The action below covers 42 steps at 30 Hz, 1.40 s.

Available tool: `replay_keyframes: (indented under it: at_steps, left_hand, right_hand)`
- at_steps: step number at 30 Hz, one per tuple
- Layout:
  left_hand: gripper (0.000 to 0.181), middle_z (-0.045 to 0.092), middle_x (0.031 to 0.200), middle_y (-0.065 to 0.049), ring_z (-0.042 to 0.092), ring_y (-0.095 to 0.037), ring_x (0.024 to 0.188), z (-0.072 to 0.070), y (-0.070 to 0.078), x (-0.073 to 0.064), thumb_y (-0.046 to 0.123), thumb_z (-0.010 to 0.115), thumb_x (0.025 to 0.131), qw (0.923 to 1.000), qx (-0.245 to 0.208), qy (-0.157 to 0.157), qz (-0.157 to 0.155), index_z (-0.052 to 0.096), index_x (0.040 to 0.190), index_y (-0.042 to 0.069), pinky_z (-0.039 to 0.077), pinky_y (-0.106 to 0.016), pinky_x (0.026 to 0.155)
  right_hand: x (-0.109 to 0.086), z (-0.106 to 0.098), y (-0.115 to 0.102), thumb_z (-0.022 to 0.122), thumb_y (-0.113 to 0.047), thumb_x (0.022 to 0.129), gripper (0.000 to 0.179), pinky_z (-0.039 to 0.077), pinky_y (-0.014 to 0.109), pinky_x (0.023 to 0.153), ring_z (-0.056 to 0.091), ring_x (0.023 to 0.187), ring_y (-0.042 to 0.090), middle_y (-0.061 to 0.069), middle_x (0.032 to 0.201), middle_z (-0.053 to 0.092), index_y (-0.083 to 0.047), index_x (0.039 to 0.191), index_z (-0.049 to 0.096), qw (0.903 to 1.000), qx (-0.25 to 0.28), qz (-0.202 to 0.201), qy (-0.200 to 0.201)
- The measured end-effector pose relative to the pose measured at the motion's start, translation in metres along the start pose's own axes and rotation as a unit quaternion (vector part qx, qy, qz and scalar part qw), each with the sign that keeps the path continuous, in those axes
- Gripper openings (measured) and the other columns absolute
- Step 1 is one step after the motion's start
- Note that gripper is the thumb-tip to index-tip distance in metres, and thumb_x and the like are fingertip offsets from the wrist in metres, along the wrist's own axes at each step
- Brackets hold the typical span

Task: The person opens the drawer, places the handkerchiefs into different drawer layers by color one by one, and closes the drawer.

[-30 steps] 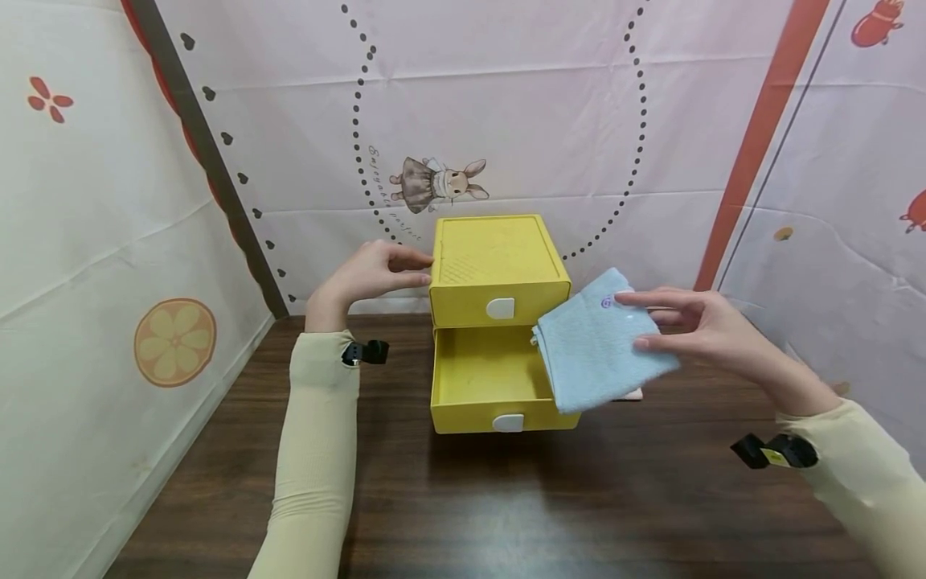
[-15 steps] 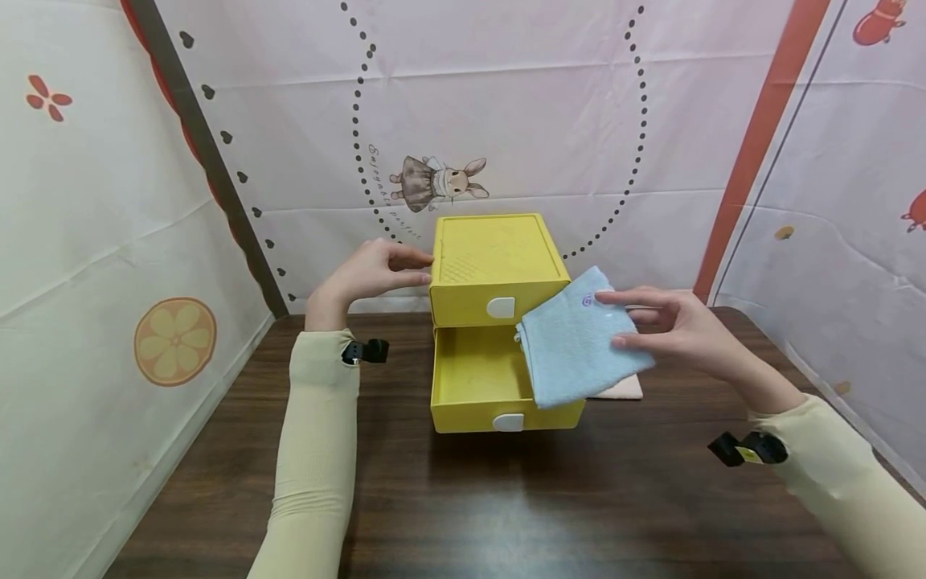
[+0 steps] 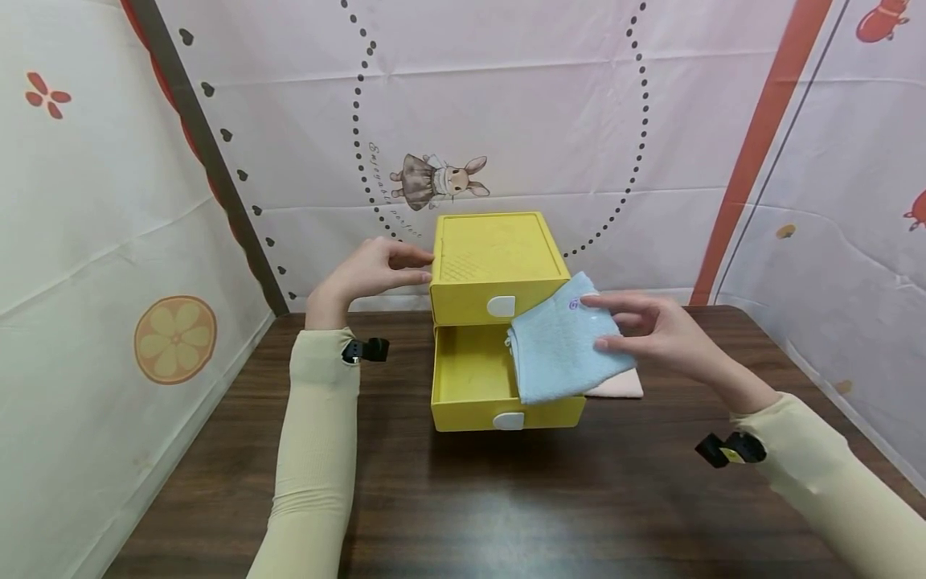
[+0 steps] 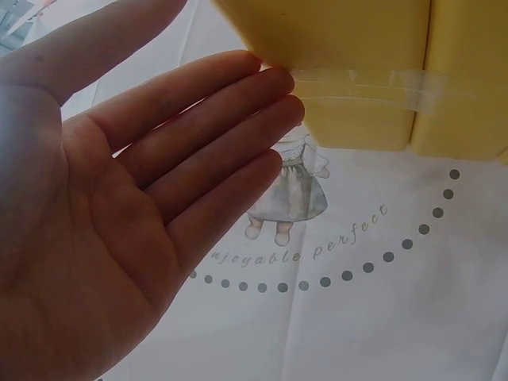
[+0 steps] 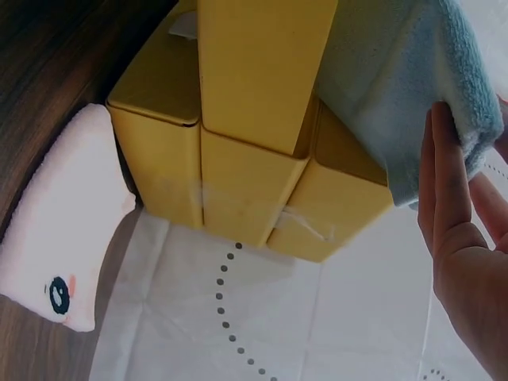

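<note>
Head view: left hand [image 3: 372,269] at the cabinet [image 3: 499,249], blue cloth [image 3: 564,346] over the drawer [image 3: 470,366]

From the left, the fingers of the left hand meet the cabinet's side near its top. The left wrist view shows them nearly straight and side by side, thumb apart, gripping nothing; the hand seems to be there to steady.

Next stands the cabinet, three tiers by the right wrist view. The top one is pushed in. The middle drawer is pulled out toward the person, bare floor showing at its left.

The folded blue cloth hangs aslant over the drawer's right part, hiding some of its front rim. Whether it touches the rim or floor I cannot tell. At its right edge, the right hand [image 3: 658,330] pinches it between thumb and fingers.

Partly behind it in this view, a pink cloth [image 3: 618,387] lies on the table [image 3: 673,434], just beside the cabinet.

I judge the step in hand to be laying the blue cloth in the drawer. The next move would call for bringing it left and down, clear of the top tier and the right wall, before the pinch loosens, with the left hand keeping the cabinet from shifting.
</note>
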<state>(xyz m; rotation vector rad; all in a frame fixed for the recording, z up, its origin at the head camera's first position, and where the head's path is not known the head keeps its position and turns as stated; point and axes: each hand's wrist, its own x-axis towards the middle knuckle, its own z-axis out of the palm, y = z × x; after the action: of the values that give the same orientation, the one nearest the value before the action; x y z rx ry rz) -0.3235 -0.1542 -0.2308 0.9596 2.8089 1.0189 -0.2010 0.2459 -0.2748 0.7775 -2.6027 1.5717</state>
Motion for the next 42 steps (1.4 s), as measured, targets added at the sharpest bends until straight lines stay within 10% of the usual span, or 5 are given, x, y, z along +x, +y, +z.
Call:
replay_keyframes:
  at_steps: [42]
  left_hand:
    - [0.045, 0.065, 0.122, -0.010, 0.064, -0.019, 0.105, 0.000, -0.001, 0.000, 0.039, 0.070, 0.085, 1.0000, 0.004, 0.001, 0.000, 0.065, 0.122, 0.014, 0.051, -0.040, 0.092]
  right_hand:
    - [0.009, 0.045, -0.004, 0.080, -0.020, 0.076, 0.053, 0.058, 0.029, 0.072, 0.067, 0.099, 0.029, 0.012, 0.127, 0.058, -0.015, 0.126, 0.063, 0.9916, -0.128, -0.003, 0.022]
